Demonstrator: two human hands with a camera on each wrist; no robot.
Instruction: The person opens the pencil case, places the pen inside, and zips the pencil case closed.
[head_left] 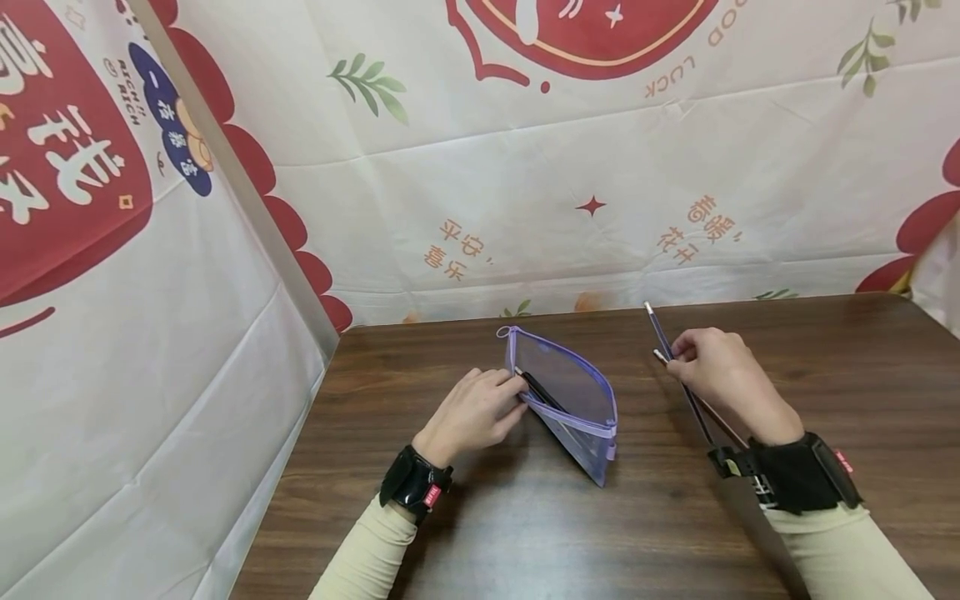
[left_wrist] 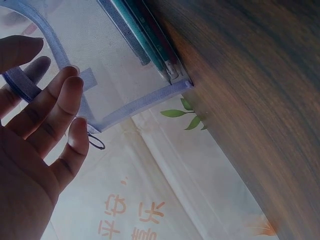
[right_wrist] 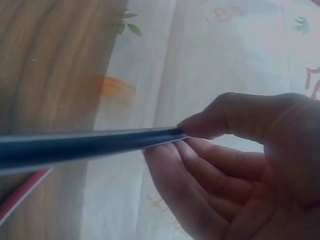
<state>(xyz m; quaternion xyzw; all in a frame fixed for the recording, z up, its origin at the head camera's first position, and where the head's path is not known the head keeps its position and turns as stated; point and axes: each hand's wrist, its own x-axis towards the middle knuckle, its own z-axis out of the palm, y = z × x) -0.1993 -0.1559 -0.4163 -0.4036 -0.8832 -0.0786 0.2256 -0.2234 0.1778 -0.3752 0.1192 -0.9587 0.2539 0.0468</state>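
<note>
A translucent mesh zip pouch [head_left: 566,367] with purple edging stands with its mouth spread. My left hand [head_left: 476,412] grips the pouch's rim at its left side, thumb and fingers on either side of the purple zip band [left_wrist: 22,85]. Green pencils [left_wrist: 150,42] lie inside along one edge of the pouch. To the right, my right hand [head_left: 720,371] pinches a dark blue pencil [right_wrist: 95,147] between thumb and fingertips, its white end pointing up and away. A second, reddish pencil [right_wrist: 25,192] runs beside it, partly behind the hand in the head view.
The brown wood-grain table [head_left: 375,392] ends at a back edge against a white printed cloth [head_left: 480,183]. Another cloth panel [head_left: 165,350] hangs along the left side. A small pull loop [head_left: 503,332] sticks out from the pouch's upper corner.
</note>
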